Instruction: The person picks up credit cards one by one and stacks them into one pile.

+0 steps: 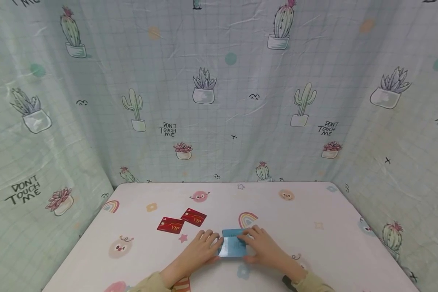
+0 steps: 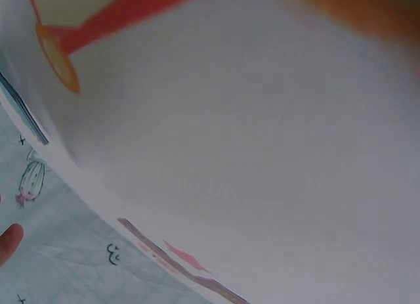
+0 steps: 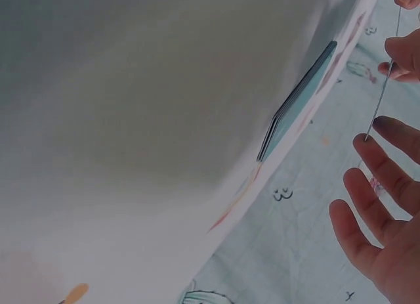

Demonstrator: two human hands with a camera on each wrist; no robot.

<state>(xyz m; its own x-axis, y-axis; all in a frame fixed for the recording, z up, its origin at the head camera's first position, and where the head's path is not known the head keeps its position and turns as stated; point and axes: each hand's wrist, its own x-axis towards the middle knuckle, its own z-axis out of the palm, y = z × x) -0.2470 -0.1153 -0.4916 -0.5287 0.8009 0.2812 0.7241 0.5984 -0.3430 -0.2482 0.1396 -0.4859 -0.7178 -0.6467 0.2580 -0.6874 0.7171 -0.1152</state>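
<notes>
A light blue card is held level between both hands above the table. My left hand pinches its left end and my right hand its right end. In the right wrist view the card shows edge-on as a thin line, the right hand pinching it with thumb and index finger while its other fingers spread. The left hand grips its far end there. Just beyond it, a blue card stack lies on the table, partly covered in the head view. Only a left fingertip appears in the left wrist view.
Two red VIP cards, a nearer one and a farther one, lie left of the hands with corners close together. The white table bears printed rainbows, faces and flowers. A cactus-print curtain surrounds its back and sides.
</notes>
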